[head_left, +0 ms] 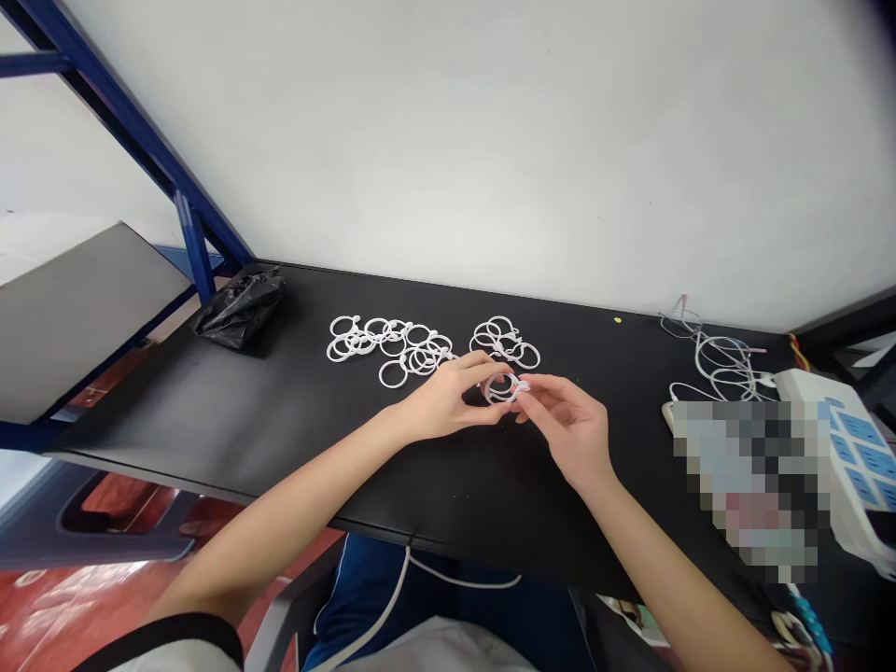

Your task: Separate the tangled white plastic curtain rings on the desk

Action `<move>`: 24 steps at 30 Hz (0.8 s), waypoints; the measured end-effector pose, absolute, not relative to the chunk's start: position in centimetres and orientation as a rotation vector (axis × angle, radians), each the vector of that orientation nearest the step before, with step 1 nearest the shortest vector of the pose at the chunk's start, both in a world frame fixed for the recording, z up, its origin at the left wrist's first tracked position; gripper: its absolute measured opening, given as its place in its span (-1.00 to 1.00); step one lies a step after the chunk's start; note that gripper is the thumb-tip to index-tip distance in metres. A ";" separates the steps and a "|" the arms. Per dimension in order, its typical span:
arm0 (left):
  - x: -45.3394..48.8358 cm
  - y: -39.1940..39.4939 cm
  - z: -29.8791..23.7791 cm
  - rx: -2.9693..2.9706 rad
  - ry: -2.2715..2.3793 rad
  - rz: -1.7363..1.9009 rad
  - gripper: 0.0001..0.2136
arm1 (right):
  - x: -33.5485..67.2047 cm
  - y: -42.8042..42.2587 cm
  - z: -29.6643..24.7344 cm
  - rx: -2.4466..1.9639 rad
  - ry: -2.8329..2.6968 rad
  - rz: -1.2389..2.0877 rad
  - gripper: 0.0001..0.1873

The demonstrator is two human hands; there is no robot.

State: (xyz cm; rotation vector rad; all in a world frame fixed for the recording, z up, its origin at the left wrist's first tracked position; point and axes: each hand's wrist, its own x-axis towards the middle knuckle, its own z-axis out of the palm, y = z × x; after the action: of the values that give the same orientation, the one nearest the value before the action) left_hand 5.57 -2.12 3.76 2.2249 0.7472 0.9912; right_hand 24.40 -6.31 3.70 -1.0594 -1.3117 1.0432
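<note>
Black bag at the counter's far left. Larger pile of white rings, then a smaller pile. My left hand and right hand meet above the counter, fingertips of both pinching one white ring. White cables and power strip at right.

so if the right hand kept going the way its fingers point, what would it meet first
The right hand pinches the white plastic ring; straight on, it would probably meet the fingertips of the left hand first, though depth is unclear.
</note>
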 end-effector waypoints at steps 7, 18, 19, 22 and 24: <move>5.5 -2.1 4.4 2.043 0.692 0.961 -0.80 | 24.0 -6.8 4.3 -1.069 -1.329 1.074 -0.85; 5.6 -2.7 4.5 1.661 0.670 0.819 -0.65 | 23.9 -7.0 3.7 -1.001 -1.418 0.980 -0.88; 5.6 -2.8 4.5 1.677 0.686 0.813 -0.64 | 23.8 -7.0 3.6 -0.992 -1.430 0.988 -0.89; 5.8 -3.0 4.6 1.748 0.735 0.779 -0.67 | 23.8 -7.1 3.4 -0.972 -1.452 1.000 -0.93; 5.9 -3.2 4.6 1.796 0.774 0.780 -0.70 | 23.8 -7.2 3.3 -0.984 -1.467 0.991 -0.92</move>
State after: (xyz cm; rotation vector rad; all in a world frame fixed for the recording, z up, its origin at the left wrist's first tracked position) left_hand 5.94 -3.19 4.58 1.7965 0.7738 0.7798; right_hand 23.81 -7.25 3.28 -0.9836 -1.4670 0.9910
